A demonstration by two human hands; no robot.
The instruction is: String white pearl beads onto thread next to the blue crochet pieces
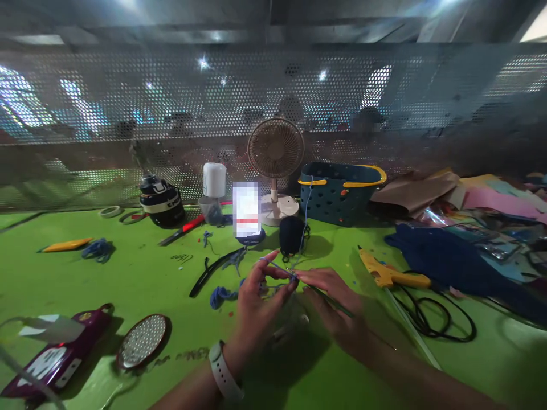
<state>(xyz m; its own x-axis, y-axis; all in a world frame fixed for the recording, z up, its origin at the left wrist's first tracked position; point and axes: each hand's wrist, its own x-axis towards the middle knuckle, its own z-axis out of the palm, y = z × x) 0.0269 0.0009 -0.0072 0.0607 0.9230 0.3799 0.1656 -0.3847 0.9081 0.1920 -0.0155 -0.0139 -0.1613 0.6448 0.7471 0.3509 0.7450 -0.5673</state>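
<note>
My left hand [256, 302] and my right hand [331, 304] meet above the green table [141, 267], near its front middle. The left fingers pinch blue yarn [280, 272] at their tips. My right hand grips a thin crochet hook [329, 302] whose tip reaches the left fingertips. The yarn strand runs up from the hands past a dark ball of yarn [292, 234] towards the blue basket [339, 191]. A white watch sits on my left wrist. A small blue yarn scrap [220, 296] lies just left of my left hand.
A small desk fan [276, 171], a white bottle [213, 191] and a dark helmet-shaped object [161, 199] stand at the back. A yellow glue gun [387, 273] with black cable lies right. Dark blue cloth [453, 259] and coloured sheets fill the right side. A purple device [60, 353] and round mesh piece [142, 340] lie front left.
</note>
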